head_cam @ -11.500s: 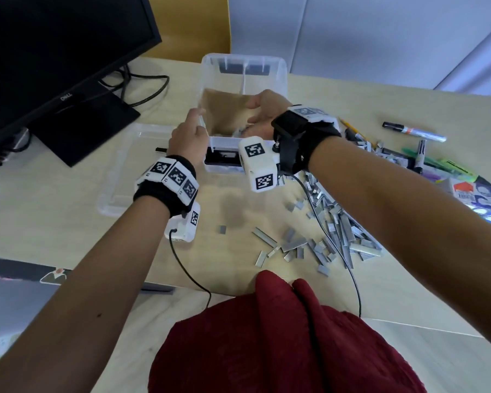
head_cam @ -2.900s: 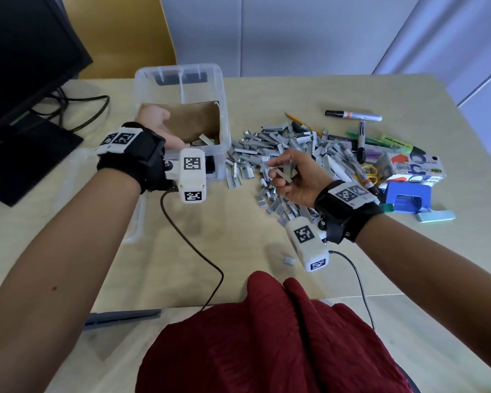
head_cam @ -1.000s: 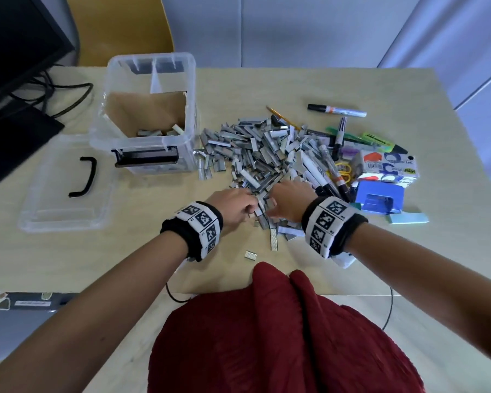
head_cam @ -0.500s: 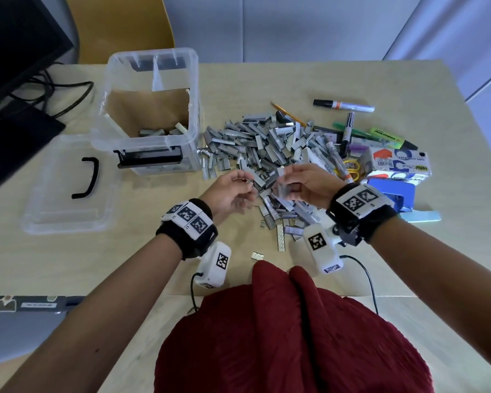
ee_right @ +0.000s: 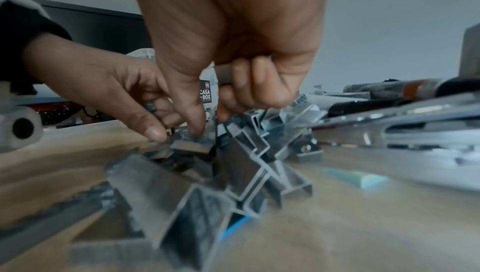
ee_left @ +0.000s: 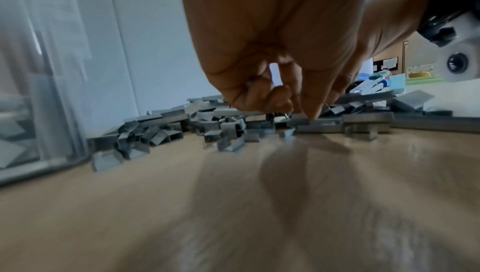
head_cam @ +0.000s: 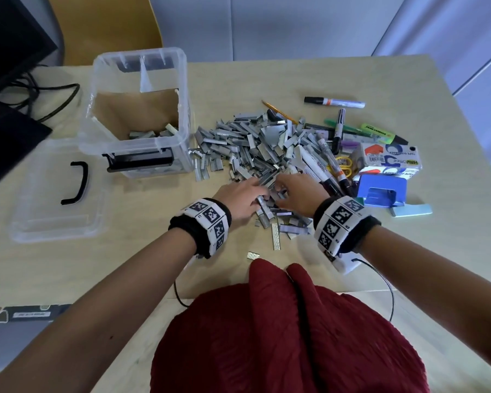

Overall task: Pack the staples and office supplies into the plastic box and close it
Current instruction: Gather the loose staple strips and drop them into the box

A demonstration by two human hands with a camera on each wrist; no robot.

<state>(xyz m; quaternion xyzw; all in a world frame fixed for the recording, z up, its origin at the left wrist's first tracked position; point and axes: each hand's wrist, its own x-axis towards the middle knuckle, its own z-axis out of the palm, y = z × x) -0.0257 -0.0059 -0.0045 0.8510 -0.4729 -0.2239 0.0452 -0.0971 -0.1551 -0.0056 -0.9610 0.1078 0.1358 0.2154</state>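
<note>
**Both hands in the staple heap**

From the head view, the left hand (head_cam: 240, 200) and right hand (head_cam: 298, 194) meet palm-down at the near edge of the grey metal staple strips (head_cam: 255, 148), fingers curled into them. The clear plastic box (head_cam: 141, 114) stands open just left of the heap, a few strips inside; its clear lid (head_cam: 54, 194) lies further left.

At the left wrist, curled fingertips (ee_left: 311, 110) press a strip.

At the right wrist, the thumb and fingers (ee_right: 254, 83) pinch strips, beside the left hand (ee_right: 124, 91).
</note>
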